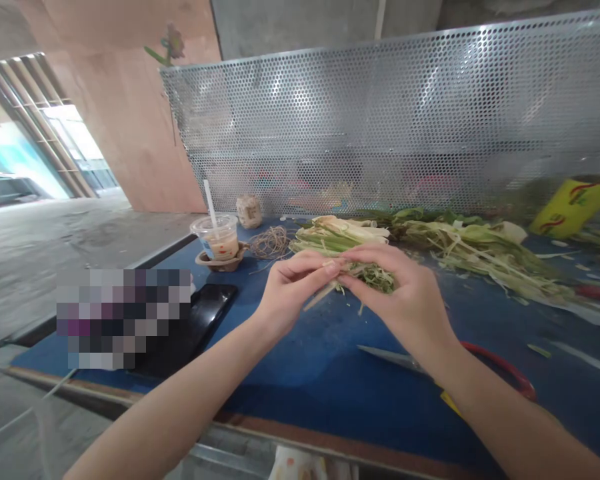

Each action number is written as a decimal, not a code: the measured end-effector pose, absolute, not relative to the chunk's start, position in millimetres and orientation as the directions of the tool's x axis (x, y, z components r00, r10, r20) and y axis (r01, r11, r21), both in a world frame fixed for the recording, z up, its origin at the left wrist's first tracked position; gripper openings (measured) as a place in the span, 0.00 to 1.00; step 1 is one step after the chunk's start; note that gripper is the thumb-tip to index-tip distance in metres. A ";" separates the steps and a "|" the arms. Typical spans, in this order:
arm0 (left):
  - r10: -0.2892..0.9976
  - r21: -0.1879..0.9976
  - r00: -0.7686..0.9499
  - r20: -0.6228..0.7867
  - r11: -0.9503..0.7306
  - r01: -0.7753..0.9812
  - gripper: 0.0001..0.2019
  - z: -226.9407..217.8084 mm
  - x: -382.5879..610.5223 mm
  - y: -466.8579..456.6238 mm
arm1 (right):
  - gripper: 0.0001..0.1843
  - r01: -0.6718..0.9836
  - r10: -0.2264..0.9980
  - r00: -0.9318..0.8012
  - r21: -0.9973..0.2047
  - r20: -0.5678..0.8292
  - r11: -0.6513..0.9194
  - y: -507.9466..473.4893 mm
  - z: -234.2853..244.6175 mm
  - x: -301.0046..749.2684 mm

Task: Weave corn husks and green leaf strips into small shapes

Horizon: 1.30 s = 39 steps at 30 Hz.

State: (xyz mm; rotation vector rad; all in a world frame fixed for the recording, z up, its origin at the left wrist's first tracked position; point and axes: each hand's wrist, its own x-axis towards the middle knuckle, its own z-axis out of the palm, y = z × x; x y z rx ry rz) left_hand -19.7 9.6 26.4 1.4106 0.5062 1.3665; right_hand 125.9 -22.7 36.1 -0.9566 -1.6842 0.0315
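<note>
Now the left hand (290, 288) pinches one end of a small leaf bunch (376, 276) and the right hand (407, 297) curls around it, just above the table (325, 380) near the big pile (480, 252), so the next move likely needs a tight, steady pinch.

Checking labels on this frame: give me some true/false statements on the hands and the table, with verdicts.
1. The left hand and the right hand both hold one bundle of green strips. True.
2. The right hand grips the scissors. False: they lie untouched on the blue table, partly under the right forearm.
3. A plastic cup with a straw stands at the table's left rear. True.
4. The panel behind the table is solid wood. False: it is a perforated metal panel.
5. A black phone lies flat on the table, left of the left hand. True.
</note>
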 end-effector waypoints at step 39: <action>0.806 0.863 0.309 0.505 -0.479 -0.161 0.11 31.7 -18.9 -1.4 | 0.07 0.803 0.117 -0.449 0.342 0.886 0.489 -29.1 30.4 135.1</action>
